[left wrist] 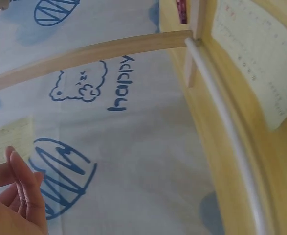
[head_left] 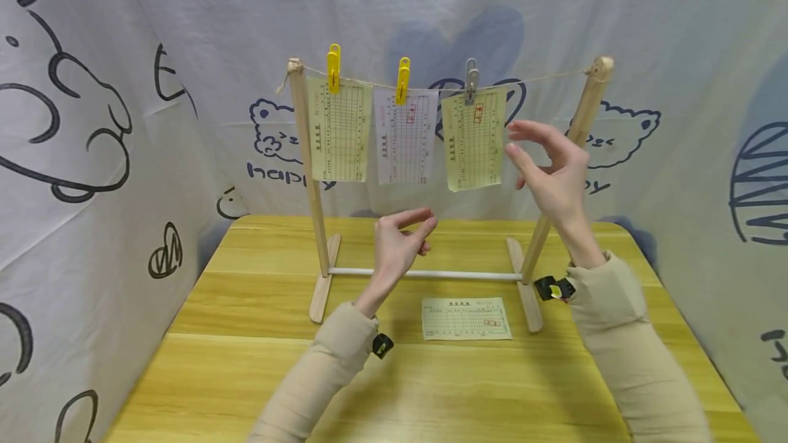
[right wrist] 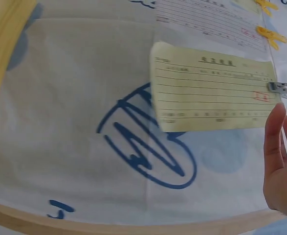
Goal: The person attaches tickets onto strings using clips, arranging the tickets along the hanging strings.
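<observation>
A yellow paper form (head_left: 474, 145) hangs from a cord, clipped by a grey clothespin (head_left: 471, 81). My right hand (head_left: 554, 169) is beside its right edge, thumb and fingers apart with nothing between them. In the right wrist view, the fingertips are close below the clothespin (right wrist: 284, 88). Lower down, my left hand (head_left: 400, 241) hovers above the rack's white crossbar (head_left: 458, 275). Its fingers are loosely bent, with thumb and index tips close together and nothing seen in them. One more printed form (head_left: 466, 318) lies flat on the table in front of the crossbar.
Yellow clothespins (head_left: 403, 81) hold a white form (head_left: 406, 139) and another yellow form (head_left: 340, 132) further left. The cord runs between two wooden posts (head_left: 310, 176) on flat feet. A dark red object (left wrist: 182, 11) lies near the right foot. A patterned curtain hangs behind.
</observation>
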A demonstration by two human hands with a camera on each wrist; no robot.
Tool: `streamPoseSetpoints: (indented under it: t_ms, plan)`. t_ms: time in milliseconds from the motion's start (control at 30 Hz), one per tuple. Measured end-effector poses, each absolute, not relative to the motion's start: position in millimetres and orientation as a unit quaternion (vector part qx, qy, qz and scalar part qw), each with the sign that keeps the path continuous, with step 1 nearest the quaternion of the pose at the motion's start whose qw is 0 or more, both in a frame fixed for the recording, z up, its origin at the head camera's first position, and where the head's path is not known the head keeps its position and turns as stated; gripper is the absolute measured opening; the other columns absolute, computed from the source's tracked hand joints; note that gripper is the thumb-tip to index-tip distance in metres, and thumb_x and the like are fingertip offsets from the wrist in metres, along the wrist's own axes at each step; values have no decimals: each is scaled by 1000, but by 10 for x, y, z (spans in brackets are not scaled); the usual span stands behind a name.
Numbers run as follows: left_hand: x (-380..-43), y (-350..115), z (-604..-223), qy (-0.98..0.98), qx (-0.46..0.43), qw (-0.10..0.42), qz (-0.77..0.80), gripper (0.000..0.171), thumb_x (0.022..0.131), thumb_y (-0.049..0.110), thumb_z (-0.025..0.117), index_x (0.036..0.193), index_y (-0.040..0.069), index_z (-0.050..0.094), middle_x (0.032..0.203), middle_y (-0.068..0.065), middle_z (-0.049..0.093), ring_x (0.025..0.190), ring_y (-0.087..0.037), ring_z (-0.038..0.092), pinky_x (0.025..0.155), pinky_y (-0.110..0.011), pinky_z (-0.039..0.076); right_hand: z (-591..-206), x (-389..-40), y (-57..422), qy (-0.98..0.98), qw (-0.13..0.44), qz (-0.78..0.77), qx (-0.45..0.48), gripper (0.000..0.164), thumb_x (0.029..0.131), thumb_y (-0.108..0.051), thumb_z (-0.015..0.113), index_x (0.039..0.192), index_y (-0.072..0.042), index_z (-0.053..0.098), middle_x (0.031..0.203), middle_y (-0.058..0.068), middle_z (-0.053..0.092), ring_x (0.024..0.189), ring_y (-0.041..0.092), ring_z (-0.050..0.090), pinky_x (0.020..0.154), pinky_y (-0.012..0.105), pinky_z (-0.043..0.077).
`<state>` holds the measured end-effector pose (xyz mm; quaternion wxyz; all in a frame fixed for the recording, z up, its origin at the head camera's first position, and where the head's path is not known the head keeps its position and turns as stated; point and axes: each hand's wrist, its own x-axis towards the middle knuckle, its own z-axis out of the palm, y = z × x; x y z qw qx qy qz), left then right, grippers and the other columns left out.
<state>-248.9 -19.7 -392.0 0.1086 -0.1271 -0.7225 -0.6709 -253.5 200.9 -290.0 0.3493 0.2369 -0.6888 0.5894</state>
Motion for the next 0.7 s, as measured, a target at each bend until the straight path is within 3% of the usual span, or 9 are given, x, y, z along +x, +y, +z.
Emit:
streamPoseSetpoints:
  t_ms: [233, 333, 367, 467, 700]
  plan:
    - [-2466, -206, -4126, -730, -110, 91, -669, 28, 91, 12, 75, 116, 0, 73, 112, -21, 75, 53, -20, 69, 51, -21, 58, -3337, -2476, 2065, -698, 328, 594, 228, 32, 90, 10, 66, 122, 12, 62, 112, -11, 72, 96, 5, 66, 49, 15, 51]
    - [-2449, -205, -4192, -732, -100, 84, -668, 27, 91, 12, 75, 116, 1, 73, 112, -20, 75, 53, -16, 69, 50, -19, 56, -3496, -2444, 2098, -691, 316, 608, 229, 32, 91, 11, 64, 123, 14, 61, 114, -6, 72, 99, 7, 66, 52, 15, 53]
    - [-2444, -205, -4220, -734, -100, 84, -666, 27, 91, 13, 75, 115, 2, 74, 112, -20, 75, 53, -8, 66, 50, -18, 55, -3544, -2429, 2111, -689, 313, 613, 228, 32, 92, 11, 64, 123, 14, 61, 115, -5, 72, 100, 8, 66, 52, 16, 54]
    - [-2445, -196, -4298, -737, -95, 81, -665, 26, 90, 12, 76, 114, 2, 75, 111, -18, 76, 55, -7, 67, 51, -18, 56, -3687, -2388, 2151, -679, 302, 630, 225, 32, 92, 11, 63, 123, 15, 60, 116, -2, 73, 102, 9, 67, 55, 17, 56]
    - [-2468, -145, -4539, -748, -99, 77, -652, 22, 89, 10, 76, 109, 0, 76, 103, -19, 77, 76, -35, 76, 60, -21, 60, -4047, -2316, 2271, -647, 267, 691, 181, 33, 93, 10, 62, 124, 19, 57, 114, 1, 74, 100, 10, 70, 67, 22, 62]
